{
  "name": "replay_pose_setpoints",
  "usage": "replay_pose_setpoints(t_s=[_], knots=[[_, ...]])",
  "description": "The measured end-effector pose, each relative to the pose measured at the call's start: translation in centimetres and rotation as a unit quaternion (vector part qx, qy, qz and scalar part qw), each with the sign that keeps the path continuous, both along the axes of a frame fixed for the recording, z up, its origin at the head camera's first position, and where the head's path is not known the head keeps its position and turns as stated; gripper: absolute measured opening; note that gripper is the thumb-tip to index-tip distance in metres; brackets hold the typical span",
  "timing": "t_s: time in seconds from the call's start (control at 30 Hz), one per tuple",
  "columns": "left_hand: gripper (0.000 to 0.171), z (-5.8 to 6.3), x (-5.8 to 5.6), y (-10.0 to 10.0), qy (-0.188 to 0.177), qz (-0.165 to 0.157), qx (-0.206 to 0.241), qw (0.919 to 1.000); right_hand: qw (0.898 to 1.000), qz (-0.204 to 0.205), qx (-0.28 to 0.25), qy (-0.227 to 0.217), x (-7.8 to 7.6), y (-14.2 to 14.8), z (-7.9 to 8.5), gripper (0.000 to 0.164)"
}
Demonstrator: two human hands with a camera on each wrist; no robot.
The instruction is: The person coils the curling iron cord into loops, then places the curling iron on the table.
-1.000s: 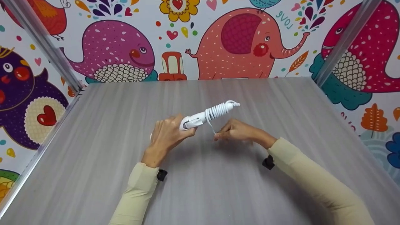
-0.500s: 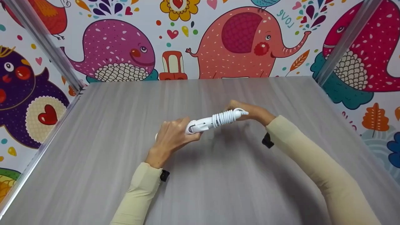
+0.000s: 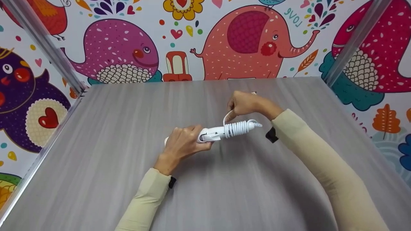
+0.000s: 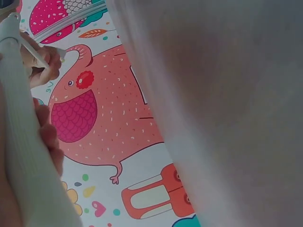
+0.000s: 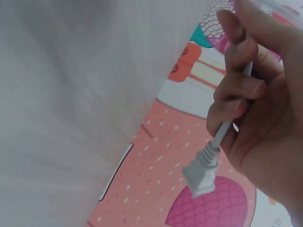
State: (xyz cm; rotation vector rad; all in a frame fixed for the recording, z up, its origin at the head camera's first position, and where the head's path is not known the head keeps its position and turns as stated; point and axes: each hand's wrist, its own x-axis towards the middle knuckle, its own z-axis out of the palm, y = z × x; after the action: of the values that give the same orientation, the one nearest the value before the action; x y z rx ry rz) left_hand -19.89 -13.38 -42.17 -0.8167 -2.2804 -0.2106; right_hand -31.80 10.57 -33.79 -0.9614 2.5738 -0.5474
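In the head view my left hand (image 3: 182,142) grips the body of a white hair styling iron (image 3: 212,134), held above the table and slanting up slightly to the right. Its pale handle fills the left edge of the left wrist view, fingers curled round it. White cord (image 3: 237,129) is wound in several turns round the iron's right end. Just behind these coils, my right hand (image 3: 245,103) holds the cord's loose length, which runs up from the coils to the fingers. From beneath the curled fingers hangs the white plug (image 5: 201,174) in the right wrist view.
A grey wood-grain table (image 3: 128,112) lies under both hands. Behind it stands a wall panel with printed cartoon animals (image 3: 244,41). Metal posts (image 3: 48,48) rise at the back corners.
My right hand has gone from in front of the iron, under it, to behind it, bringing the cord along. The left hand and the iron have shifted slightly right and nearer.
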Motion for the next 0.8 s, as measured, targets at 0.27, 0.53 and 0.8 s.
replay_pose_setpoints(t_s=[0.27,0.53,0.8], knots=[[0.038,-0.1,0.0,0.0,0.029,-0.008,0.010,0.9995,0.992,-0.032,-0.004,0.118,2.8,-1.2,2.7,0.025],[0.038,0.2,0.0,0.0,0.053,0.003,0.005,0.9986,0.972,-0.054,-0.028,0.225,6.7,-1.7,3.9,0.016],[0.037,0.4,0.1,0.1,0.031,0.021,0.031,0.9989,0.966,-0.087,-0.067,0.234,9.8,-2.2,3.8,0.022]])
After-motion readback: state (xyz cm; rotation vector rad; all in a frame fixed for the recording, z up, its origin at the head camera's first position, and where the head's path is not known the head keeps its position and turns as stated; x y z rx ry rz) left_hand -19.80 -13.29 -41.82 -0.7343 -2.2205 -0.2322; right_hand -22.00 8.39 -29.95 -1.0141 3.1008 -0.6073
